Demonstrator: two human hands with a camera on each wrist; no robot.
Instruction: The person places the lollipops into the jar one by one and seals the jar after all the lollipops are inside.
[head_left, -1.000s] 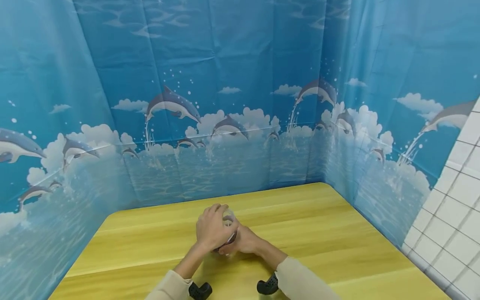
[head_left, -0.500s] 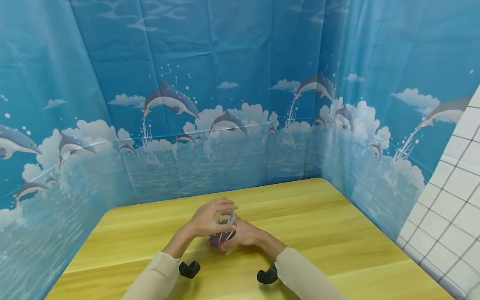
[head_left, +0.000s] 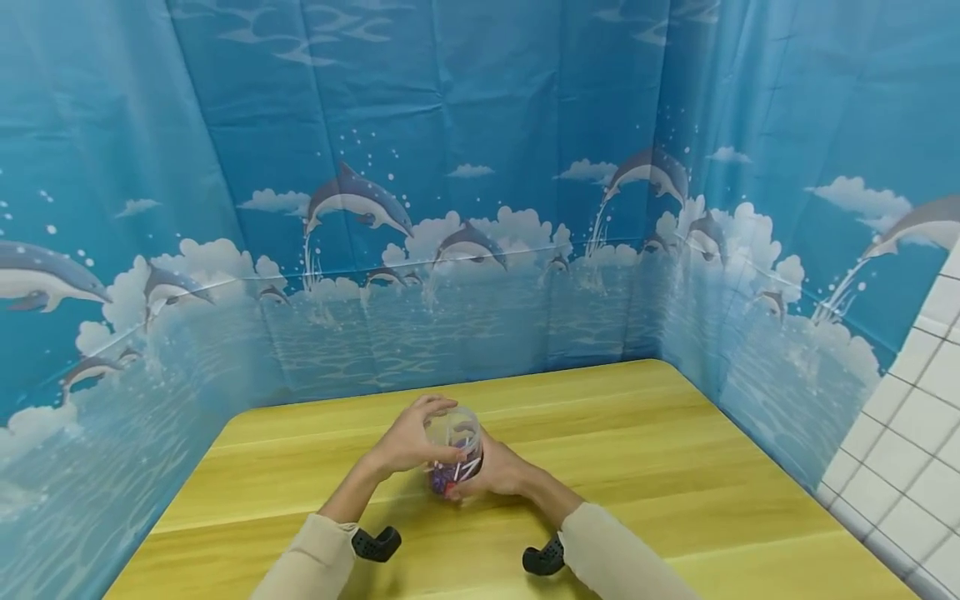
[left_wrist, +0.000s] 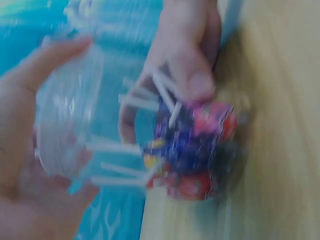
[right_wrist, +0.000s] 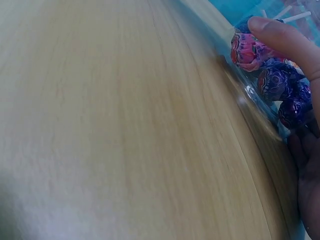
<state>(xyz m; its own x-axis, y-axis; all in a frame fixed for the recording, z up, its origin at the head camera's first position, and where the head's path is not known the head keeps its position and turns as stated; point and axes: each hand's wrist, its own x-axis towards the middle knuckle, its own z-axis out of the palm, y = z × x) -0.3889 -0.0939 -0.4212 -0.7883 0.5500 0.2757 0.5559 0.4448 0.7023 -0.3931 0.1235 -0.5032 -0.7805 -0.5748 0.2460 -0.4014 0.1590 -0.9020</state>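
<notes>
A see-through plastic jar (head_left: 463, 425) holds several lollipops (left_wrist: 187, 147) in purple, red and pink wrappers with white sticks. My right hand (head_left: 501, 468) grips the jar's lower side, its thumb across the wrapped candies in the right wrist view. My left hand (head_left: 408, 437) curves round the upper end, thumb on the near side and fingers on the far side. Blurred in the left wrist view, the whitish top end (left_wrist: 67, 117) lies between those fingers and thumb. The jar leans slightly, close over the table, its candy heads (right_wrist: 277, 82) gathered at the bottom.
The yellow wood-grain table (head_left: 637, 483) spreads round both hands. Behind it and along its sides hangs a blue dolphin-print curtain (head_left: 480, 317); white tiles (head_left: 911, 425) show at the far right. A black strap piece (head_left: 377, 545) sits at each wrist.
My left hand has shifted from wrapping over the jar to a wider curve round its top, so more of the jar and lollipops shows. My right hand keeps its grip.
</notes>
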